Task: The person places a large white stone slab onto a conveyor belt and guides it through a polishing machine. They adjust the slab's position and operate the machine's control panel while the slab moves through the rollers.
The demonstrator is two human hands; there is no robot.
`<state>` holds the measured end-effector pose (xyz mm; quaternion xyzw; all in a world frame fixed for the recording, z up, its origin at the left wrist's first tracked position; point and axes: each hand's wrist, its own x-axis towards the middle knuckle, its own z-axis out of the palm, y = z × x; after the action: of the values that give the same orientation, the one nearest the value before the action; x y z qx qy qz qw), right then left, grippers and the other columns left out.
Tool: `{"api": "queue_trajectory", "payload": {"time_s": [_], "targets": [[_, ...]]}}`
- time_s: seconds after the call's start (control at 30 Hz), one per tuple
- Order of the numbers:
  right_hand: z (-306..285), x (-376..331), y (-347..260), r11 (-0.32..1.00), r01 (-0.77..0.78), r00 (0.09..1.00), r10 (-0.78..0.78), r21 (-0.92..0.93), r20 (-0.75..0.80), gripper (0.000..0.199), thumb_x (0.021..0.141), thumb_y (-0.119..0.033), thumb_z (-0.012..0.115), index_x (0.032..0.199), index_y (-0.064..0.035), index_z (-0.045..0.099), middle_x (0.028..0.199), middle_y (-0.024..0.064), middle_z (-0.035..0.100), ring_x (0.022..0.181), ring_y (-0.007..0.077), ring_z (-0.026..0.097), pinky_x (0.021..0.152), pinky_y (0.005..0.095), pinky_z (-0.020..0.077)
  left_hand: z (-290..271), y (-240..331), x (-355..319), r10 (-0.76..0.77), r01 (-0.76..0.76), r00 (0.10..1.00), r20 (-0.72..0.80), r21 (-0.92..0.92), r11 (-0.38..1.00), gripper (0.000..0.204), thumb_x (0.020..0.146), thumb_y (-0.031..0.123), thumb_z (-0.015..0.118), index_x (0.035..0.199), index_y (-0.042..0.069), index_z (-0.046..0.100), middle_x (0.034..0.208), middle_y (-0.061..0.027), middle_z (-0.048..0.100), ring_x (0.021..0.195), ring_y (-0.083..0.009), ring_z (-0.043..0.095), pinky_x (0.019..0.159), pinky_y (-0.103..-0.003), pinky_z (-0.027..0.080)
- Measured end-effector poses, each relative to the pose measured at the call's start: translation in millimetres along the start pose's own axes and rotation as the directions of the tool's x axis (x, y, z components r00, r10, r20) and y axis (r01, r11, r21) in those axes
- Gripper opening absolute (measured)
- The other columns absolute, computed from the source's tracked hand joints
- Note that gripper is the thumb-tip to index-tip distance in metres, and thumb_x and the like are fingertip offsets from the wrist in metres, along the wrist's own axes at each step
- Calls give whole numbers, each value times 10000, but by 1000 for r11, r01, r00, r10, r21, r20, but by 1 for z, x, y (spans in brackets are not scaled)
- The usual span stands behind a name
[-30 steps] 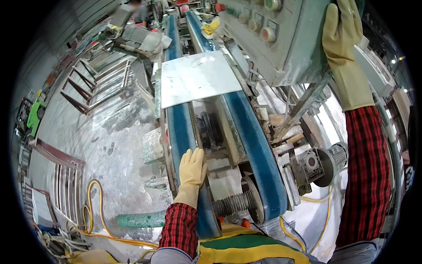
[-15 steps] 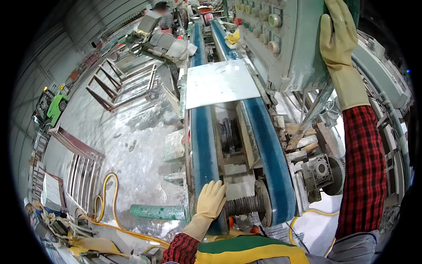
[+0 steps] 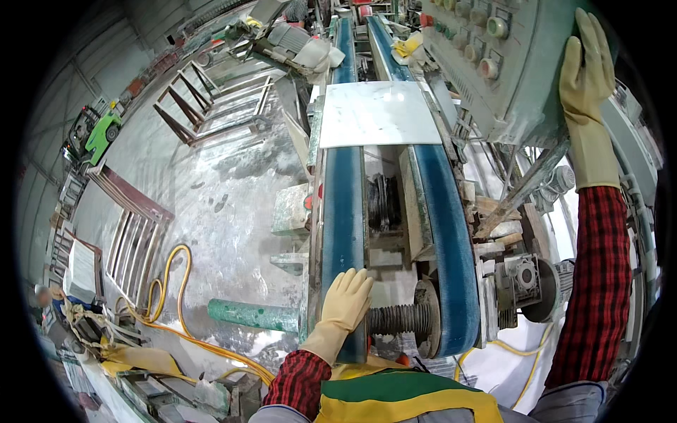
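The flat, shiny white slab with faint grey marks (image 3: 381, 114) lies across two long blue belts, the left blue belt (image 3: 343, 225) and the right blue belt (image 3: 451, 247). Your left hand (image 3: 342, 307), in a cream rubber glove, is on the left belt, closer to you than the slab. Its fingers are straight and pressed together, pinching nothing. Your right hand (image 3: 587, 77), in a matching glove, is flat against the big grey-green metal box with round buttons (image 3: 529, 70), to the right of the slab. Its fingers point up, close together, with the thumb a bit apart. A round green pipe (image 3: 254, 315) sticks out to the left, nearer you than the slab. A bright green forklift (image 3: 104, 134) stands far left of the slab.
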<state>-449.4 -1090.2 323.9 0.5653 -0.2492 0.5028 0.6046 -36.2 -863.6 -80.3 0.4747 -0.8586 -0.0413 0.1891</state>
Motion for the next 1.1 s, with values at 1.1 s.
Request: {"api": "queue_trajectory", "payload": {"time_s": [1.1], "targets": [[4, -8, 10, 1000, 16, 999, -15, -16, 42, 381, 1114, -262, 579, 1437, -97, 693, 1406, 154, 719, 1299, 358, 678, 1131, 447, 522, 13, -22, 15, 9, -9, 998, -61, -1, 1000, 449, 878, 225, 759, 1284, 61, 658, 1424, -148, 629, 1352, -364, 553, 1190, -492, 417]]}}
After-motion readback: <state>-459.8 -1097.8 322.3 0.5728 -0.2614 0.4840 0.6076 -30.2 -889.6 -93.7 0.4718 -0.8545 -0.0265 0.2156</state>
